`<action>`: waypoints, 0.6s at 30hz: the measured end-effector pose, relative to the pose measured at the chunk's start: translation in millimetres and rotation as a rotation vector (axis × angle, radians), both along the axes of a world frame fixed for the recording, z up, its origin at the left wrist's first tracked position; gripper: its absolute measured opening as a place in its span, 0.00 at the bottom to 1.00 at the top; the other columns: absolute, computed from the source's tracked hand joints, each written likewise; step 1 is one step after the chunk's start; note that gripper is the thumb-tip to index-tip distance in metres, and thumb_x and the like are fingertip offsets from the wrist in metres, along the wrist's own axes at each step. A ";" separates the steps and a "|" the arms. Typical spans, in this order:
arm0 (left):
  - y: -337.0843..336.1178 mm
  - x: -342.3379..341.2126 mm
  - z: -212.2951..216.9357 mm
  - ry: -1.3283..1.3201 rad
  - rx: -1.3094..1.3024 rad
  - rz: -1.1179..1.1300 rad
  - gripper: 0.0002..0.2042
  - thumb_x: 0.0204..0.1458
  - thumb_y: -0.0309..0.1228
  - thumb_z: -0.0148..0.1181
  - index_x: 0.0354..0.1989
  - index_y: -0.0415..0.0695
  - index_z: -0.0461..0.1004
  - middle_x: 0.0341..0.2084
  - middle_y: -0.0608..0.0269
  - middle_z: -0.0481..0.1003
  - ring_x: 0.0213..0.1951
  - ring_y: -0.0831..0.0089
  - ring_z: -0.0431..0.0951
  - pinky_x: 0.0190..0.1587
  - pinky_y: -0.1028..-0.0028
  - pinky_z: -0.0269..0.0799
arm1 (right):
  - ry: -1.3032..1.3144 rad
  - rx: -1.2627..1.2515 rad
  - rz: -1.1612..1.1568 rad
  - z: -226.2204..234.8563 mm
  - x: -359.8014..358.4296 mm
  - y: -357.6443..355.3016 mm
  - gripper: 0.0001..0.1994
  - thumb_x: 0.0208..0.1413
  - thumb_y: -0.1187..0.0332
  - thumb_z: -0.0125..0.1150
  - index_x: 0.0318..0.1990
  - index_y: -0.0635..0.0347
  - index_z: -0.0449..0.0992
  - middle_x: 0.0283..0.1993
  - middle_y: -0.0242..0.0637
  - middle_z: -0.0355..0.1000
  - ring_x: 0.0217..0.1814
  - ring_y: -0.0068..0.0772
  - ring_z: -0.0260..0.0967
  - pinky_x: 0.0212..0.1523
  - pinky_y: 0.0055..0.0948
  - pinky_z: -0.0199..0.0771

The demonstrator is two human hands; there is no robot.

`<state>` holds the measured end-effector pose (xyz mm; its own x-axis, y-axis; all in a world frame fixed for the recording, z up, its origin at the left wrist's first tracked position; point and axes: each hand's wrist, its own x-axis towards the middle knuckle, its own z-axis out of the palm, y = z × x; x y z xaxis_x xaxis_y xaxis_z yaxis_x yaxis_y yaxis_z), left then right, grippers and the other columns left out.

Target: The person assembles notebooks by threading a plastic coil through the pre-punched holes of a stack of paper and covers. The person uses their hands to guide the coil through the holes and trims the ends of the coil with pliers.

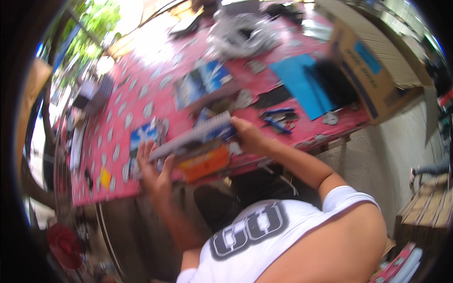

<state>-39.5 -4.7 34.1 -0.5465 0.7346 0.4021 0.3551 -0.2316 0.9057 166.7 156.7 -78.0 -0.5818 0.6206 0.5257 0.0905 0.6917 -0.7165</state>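
Observation:
A spiral-bound book (198, 133) with a blue and white cover hangs tilted over the table's near edge, its wire-bound edge upward. My right hand (248, 136) grips its right end, thumb on top. At the lower left end my left hand (158, 170) holds it between thumb and fingers, blurred by motion. Under the book sits an orange box (205, 163), partly covered. Beyond it lie a blue picture-printed cover sheet (207, 80) and a dark-edged stack partly hidden behind the book. Another blue picture sheet (143, 134) lies beside my left hand.
The pink patterned table (137, 89) also bears a bright blue spiral notebook (302, 85), blue-handled tools (279, 120), a yellow piece (105, 178) and crumpled clear plastic (243, 35). A large cardboard box (365, 70) stands at the right. Stacked cardboard (427, 203) lies lower right.

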 end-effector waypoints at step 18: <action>3.0 18.7 -11.4 0.146 0.098 0.333 0.36 0.54 0.35 0.59 0.68 0.39 0.47 0.67 0.50 0.48 0.68 0.62 0.48 0.67 0.65 0.43 | -0.607 0.074 -0.998 52.6 157.0 180.3 0.16 0.47 0.59 0.68 0.38 0.60 0.78 0.41 0.47 0.75 0.45 0.46 0.74 0.46 0.40 0.74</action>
<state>-20.8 -1.6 22.7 -0.6810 0.4806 0.5525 0.5489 -0.1645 0.8195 323.7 337.1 -25.4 -0.0216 0.9236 0.3828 0.9305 0.1586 -0.3301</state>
